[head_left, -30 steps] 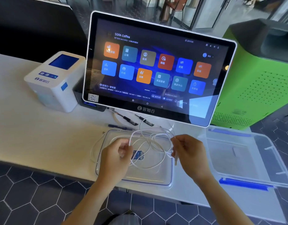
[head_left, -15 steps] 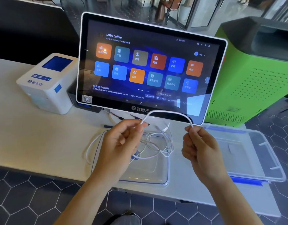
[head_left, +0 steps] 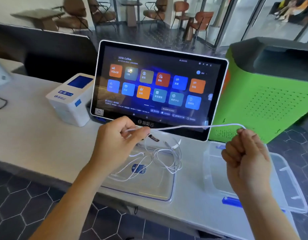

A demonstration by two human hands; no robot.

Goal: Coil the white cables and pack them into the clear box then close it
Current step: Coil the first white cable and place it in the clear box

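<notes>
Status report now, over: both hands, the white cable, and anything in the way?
Left hand and right hand both pinch the white cable, stretched between them. Rest lies loose on the clear lid. Clear box open at right. Nothing in the way.

From my feed, my left hand [head_left: 118, 144] covers the near end of the white cable [head_left: 184, 126], so I cannot see how it sits in the fingers. My right hand [head_left: 245, 158] hides the cable's other end inside its fist and blocks part of the clear box [head_left: 288, 179]. Both forearms are cut off at the bottom edge. The green cabinet [head_left: 271, 101] runs off the right edge. Small text on the touchscreen [head_left: 158, 87] is too blurred to read.
</notes>
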